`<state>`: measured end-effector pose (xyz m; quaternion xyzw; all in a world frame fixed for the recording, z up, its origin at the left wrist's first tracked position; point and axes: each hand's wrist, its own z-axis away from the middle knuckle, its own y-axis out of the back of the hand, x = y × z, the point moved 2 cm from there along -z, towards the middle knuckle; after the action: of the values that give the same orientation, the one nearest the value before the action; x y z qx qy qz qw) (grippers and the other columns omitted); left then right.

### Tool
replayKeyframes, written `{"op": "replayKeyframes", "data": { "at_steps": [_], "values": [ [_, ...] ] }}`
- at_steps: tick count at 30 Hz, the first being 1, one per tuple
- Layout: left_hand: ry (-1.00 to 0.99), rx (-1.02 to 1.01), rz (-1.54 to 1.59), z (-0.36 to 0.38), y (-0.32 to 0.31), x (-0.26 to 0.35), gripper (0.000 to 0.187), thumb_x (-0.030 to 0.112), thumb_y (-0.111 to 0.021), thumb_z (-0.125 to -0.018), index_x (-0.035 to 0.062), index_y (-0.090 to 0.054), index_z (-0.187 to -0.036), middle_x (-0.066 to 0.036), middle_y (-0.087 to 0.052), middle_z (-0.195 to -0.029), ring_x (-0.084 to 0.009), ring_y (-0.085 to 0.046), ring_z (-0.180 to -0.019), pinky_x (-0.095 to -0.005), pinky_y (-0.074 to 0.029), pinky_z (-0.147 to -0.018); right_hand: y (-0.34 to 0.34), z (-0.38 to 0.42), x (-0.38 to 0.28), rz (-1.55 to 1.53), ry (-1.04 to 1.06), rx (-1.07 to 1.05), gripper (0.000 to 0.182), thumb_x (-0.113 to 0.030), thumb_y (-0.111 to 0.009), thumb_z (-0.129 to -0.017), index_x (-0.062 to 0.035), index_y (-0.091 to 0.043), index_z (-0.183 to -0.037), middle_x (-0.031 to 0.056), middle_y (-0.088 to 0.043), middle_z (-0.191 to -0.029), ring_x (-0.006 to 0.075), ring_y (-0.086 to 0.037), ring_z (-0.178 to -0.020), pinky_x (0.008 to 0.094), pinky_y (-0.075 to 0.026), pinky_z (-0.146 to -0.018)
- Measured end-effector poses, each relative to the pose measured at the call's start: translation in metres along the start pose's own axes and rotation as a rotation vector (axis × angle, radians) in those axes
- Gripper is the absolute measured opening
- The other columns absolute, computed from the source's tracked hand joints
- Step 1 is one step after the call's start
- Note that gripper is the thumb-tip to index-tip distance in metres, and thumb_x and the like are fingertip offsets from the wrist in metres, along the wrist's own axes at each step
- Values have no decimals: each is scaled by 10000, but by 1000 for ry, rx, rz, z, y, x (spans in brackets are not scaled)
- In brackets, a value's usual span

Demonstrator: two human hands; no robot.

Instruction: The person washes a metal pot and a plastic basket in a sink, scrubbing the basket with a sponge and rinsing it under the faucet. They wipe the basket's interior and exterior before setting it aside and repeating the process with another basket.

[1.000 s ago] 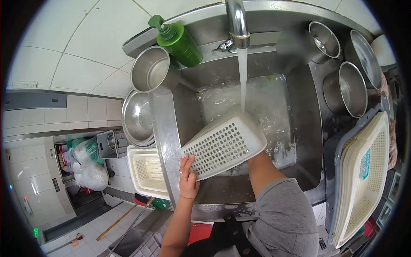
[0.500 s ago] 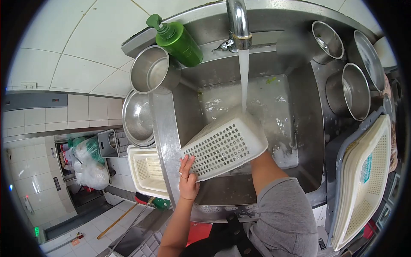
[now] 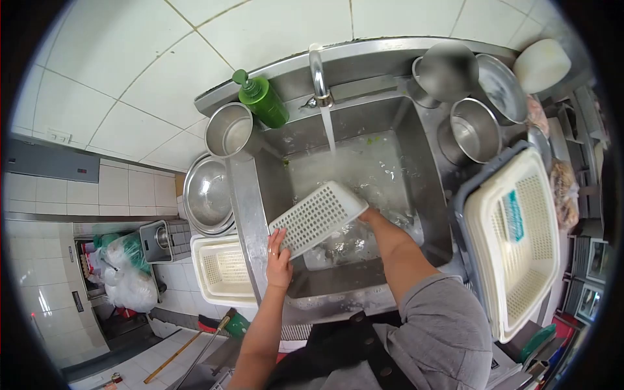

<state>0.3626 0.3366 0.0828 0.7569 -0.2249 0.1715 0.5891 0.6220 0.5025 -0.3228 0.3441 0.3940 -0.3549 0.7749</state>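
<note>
A white perforated basket is tilted over the metal sink, its holed side facing me. My left hand grips its lower left end, fingers on the edge. My right hand is at its right end, with the fingers hidden behind the basket. Water runs from the faucet into cloudy water in the sink, behind the basket.
Left of the sink are a green pump bottle, a steel pot, steel bowls and a cream basket. To the right stand a steel pot and stacked white baskets.
The view has shifted, with the sink now appearing smaller. The basket has moved away from the water stream, which now falls behind it. Both hands remain at its ends.
</note>
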Motion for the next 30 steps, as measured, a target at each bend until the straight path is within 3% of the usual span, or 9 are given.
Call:
{"op": "replayKeyframes", "data": {
  "at_steps": [1,4,6,8,13,19,22,24,30],
  "values": [
    [10,-13,-12,1,1,1,210,-160,-505,-668,5,-400,-744,-185,-482,-1404,-422,-387,-1356,-556,-289,-1147,13,16,-26,530,-25,-172,512,-327,-554,-886,-84,-557,-1337,159,-577,-1326,302,-522,-1253,409,-402,-1043],
    [23,1,54,-6,8,9,246,-187,-482,-624,-4,-400,-767,-175,-482,-1404,-425,-379,-1358,-532,-275,-1154,76,72,-139,612,-344,-70,513,-209,-601,-822,-25,-578,-1301,176,-600,-1285,350,-536,-1228,361,-404,-1064],
    [-30,53,104,-13,4,1,269,-195,-467,-606,-15,-409,-797,-184,-497,-1391,-429,-382,-1356,-522,-270,-1153,88,105,-188,318,25,645,404,-192,-694,-797,8,-665,-1146,206,-671,-1132,321,-605,-1146,395,-464,-984],
    [-81,70,116,-41,-12,-10,292,-185,-455,-638,-25,-488,-881,-190,-524,-1367,-425,-401,-1344,-516,-267,-1154,112,110,-228,243,403,581,450,-122,-704,-752,-23,-653,-1189,199,-663,-1153,344,-619,-1107,392,-482,-955],
    [-302,-166,252,-167,-25,24,557,-167,-477,-711,36,-586,-1219,-197,-572,-1288,-371,-476,-1284,-543,-275,-1145,183,180,-374,503,196,325,536,-73,-653,-751,-87,-570,-1280,197,-634,-1198,365,-602,-1105,414,-475,-958],
    [-515,-185,412,-253,-30,96,402,-66,-559,-751,56,-641,-1125,-187,-657,-1099,-396,-616,-1039,-452,-475,-975,195,226,-428,682,320,513,260,-79,-618,-777,-38,-559,-1027,184,-642,-1036,385,-605,-1033,462,-495,-866],
    [-236,171,359,-274,-25,80,215,-8,-605,-743,43,-673,-941,-200,-669,-909,-422,-632,-899,-428,-520,-803,202,235,-435,663,380,457,249,-76,-621,-780,-43,-542,-1013,175,-624,-1038,373,-609,-1024,467,-496,-862],
    [106,146,353,-284,-28,47,84,4,-606,-734,25,-634,-811,-210,-630,-774,-344,-636,-738,-383,-497,-696,201,238,-434,691,412,383,266,-71,-622,-779,-51,-545,-1033,167,-615,-1075,365,-607,-1037,465,-495,-871],
    [-25,238,586,-249,16,64,255,26,-633,-795,4,-397,-703,-182,-649,-816,-127,-536,-756,-282,-452,-727,202,238,-425,843,392,647,88,-70,-659,-741,-39,-612,-809,116,-538,-1300,337,-519,-1226,473,-438,-1020]
  ]
}}
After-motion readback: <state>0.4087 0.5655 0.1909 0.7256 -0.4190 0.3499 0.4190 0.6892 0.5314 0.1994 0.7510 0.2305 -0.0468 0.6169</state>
